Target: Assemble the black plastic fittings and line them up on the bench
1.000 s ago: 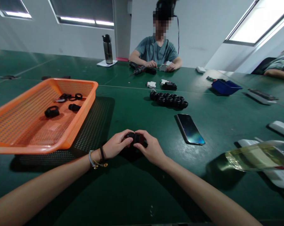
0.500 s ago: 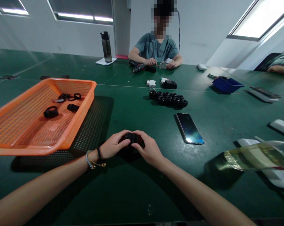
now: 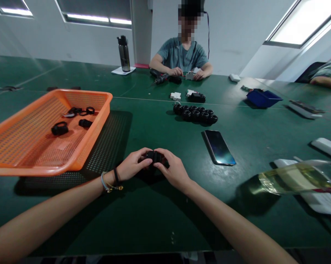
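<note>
- Right now my left hand point(image 3: 132, 169) and my right hand point(image 3: 174, 172) meet over the middle of the desk point(image 3: 160, 216), toward its near edge, both closed on one small black part point(image 3: 155, 157).
- The part sits between my fingertips, just above the desk top; my fingers cover most of it, so I cannot tell its exact shape, though it looks like a round threaded fitting.
- My left wrist carries a dark band and a thin bracelet point(image 3: 110, 182).
- Toward the left edge stands an orange mesh basket point(image 3: 80, 154), well apart from my hands, with a few loose black rings point(image 3: 59, 128) lying on its floor.
- Beyond my hands, near the middle of the desk, a cluster of black fittings point(image 3: 195, 114) stands in rows.
- A phone point(image 3: 219, 147) lies face up between that cluster and my right hand, a little to the right.
- By the right edge a clear bottle of yellowish liquid point(image 3: 294, 178) lies on its side.
- A blue bin point(image 3: 263, 98) stands farther back on the right.
- At the far edge another person in a grey-green shirt point(image 3: 182, 55) sits with both hands on the desk, a dark water bottle point(image 3: 124, 54) upright to one side of them.
</note>
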The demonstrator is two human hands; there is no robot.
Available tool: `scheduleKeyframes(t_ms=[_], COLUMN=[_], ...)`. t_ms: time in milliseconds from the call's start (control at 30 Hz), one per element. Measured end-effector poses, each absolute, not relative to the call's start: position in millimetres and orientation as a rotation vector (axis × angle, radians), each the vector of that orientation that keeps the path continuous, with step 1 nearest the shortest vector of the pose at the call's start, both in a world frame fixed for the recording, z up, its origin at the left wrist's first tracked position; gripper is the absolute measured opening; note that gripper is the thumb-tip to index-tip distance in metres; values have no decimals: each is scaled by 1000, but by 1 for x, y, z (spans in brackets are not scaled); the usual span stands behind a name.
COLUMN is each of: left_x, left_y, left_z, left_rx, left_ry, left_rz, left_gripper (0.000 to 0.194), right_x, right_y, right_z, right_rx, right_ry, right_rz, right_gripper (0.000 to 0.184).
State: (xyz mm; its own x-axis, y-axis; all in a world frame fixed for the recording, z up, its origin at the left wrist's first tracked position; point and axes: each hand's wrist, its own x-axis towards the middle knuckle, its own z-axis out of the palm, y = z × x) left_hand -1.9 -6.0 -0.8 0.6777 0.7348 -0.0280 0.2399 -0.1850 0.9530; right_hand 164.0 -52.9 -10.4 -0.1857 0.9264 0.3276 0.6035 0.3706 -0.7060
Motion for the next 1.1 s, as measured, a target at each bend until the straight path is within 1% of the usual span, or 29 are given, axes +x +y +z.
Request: scheduleKeyframes(t_ms=[133,333,500,733,1100], left_x=[-1,0,0,0,1], left_y=[-6,-6,-8,-10,-14], left_z=[-2,-4,-3,-3,1], left_rx=[1760,1802,1864,2027,2094], left_ry=[792,747,731,804,865], left_rz=[537,565,576,587,662], left_gripper=[27,29,29,28,29], right_x=[166,169,172,168,159], right_y=[-52,-50,-49,-51,-55], right_z=[-9,-13,-13,-13,-6], right_rx=[-1290,-1211,-1187,-1202,-1262], right_ry=[-1922,-1963,-1991,-1953,-1793], right_rz=[476,386,372,423,628], right_gripper=[28,27,29,26,25])
